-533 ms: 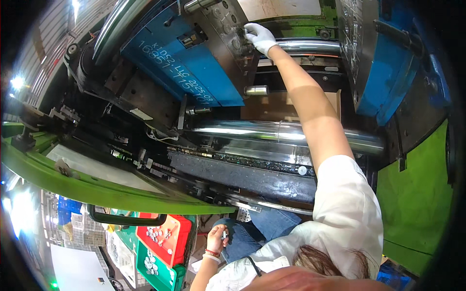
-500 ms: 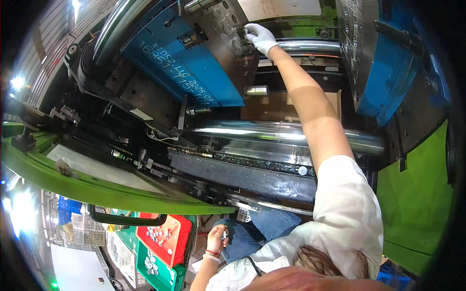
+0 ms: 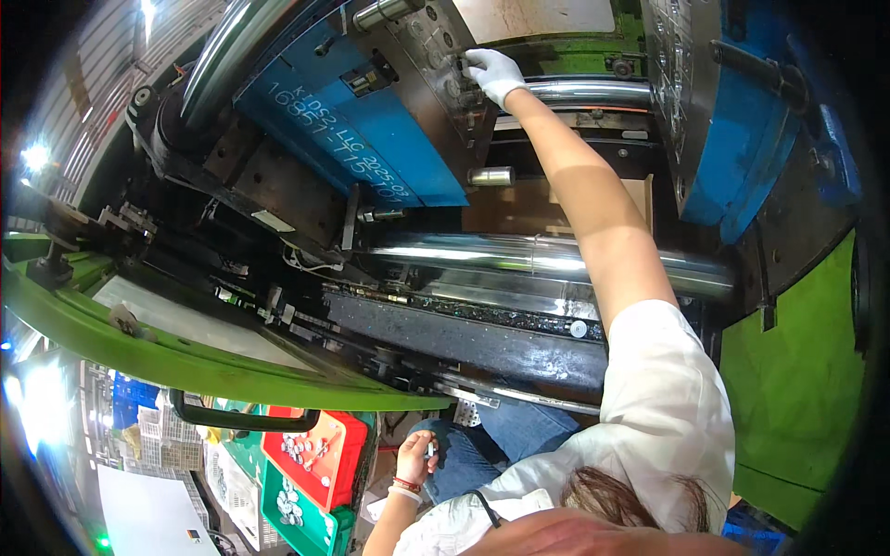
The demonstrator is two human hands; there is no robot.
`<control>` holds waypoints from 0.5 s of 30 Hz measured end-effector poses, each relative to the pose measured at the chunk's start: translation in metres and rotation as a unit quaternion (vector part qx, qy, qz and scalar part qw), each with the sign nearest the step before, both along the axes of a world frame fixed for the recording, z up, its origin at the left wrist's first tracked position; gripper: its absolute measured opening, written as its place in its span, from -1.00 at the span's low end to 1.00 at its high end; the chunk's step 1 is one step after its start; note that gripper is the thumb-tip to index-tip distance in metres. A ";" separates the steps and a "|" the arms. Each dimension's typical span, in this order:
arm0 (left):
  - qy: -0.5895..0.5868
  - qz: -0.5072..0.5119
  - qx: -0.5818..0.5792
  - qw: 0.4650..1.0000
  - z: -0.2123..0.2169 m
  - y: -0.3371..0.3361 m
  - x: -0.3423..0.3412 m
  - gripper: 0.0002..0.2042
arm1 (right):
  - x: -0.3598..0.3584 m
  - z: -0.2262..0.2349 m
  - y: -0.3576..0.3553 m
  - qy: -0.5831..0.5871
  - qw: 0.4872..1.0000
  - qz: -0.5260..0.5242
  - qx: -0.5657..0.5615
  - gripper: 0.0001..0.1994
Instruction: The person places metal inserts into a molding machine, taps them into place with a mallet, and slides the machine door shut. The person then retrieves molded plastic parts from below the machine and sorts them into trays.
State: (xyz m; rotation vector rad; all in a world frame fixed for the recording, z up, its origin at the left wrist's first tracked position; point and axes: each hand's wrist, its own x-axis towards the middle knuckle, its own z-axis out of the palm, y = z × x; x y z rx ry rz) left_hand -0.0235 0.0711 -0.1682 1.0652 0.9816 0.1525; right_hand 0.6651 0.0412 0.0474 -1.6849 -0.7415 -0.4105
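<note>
My right arm reaches far into a moulding machine. In a white glove, my right hand (image 3: 496, 76) is at the steel face of the left mould half (image 3: 422, 69), its fingers bent together against the face. Several clear-looking round shapes show in that face; what the fingertips hold, if anything, is hidden. Low in the view, beside my jeans, my bare left hand (image 3: 414, 459) is closed around a small greyish object (image 3: 430, 451) whose kind I cannot make out. A red band and a pale band circle that wrist.
Opposite stands the right mould half (image 3: 686, 102). A thick steel bar (image 3: 464, 250) and a guide pin (image 3: 491, 176) lie near my arm. The green door (image 3: 232, 375) has a black handle (image 3: 243, 419). A red tray (image 3: 345, 454) and a green tray (image 3: 269, 505) hold small pieces.
My right hand has shifted very slightly left and down along the mould face. My left hand stays in place, still closed.
</note>
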 end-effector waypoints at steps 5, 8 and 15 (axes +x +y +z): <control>0.000 0.002 0.002 1.000 0.001 -0.001 0.002 -0.86 | -0.019 0.010 -0.001 0.009 0.998 -0.043 -0.050 -0.66; -0.012 0.007 -0.007 1.000 -0.001 -0.001 0.004 -0.86 | -0.050 0.018 0.001 0.019 0.989 -0.078 -0.121 -0.63; -0.004 -0.021 0.021 1.000 0.005 -0.005 0.012 -0.86 | -0.036 0.013 -0.022 -0.084 0.960 -0.020 -0.265 -0.41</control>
